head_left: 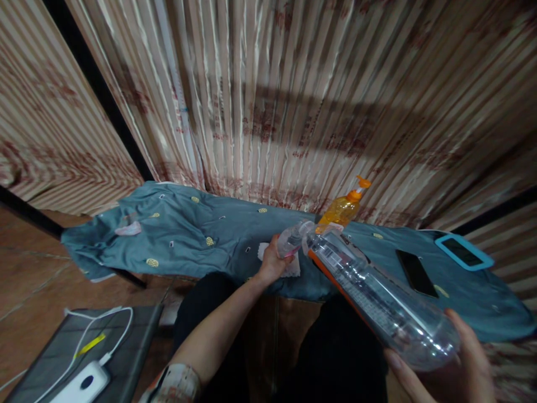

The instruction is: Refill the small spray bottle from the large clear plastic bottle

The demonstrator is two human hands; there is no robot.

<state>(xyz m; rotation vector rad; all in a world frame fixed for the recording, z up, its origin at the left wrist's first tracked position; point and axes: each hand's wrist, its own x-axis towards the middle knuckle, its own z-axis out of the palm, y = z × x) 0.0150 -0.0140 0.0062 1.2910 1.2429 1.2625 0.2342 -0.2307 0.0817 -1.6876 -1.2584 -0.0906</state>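
Note:
A large clear plastic bottle (pixel 390 302) with an orange-edged label lies tilted in the air, its narrow end up and to the left. My right hand (pixel 472 358) grips it round the base. My left hand (pixel 273 262) is closed round a small clear plastic container (pixel 292 238), which looks like a small bottle. The two meet end to end, though I cannot tell whether they touch. Beneath my left hand lies a white scalloped cloth or tissue (pixel 292 270). Just behind stands a pump bottle (pixel 339 211) of orange liquid.
A green patterned cloth (pixel 235 224) covers the long table. On its right are a black phone (pixel 417 272) and a blue-framed device (pixel 464 252); a pinkish item (pixel 128 229) lies left. A dark stool (pixel 138 341) holds a white power bank (pixel 86 385) with a cable. Curtains (pixel 268 112) hang behind.

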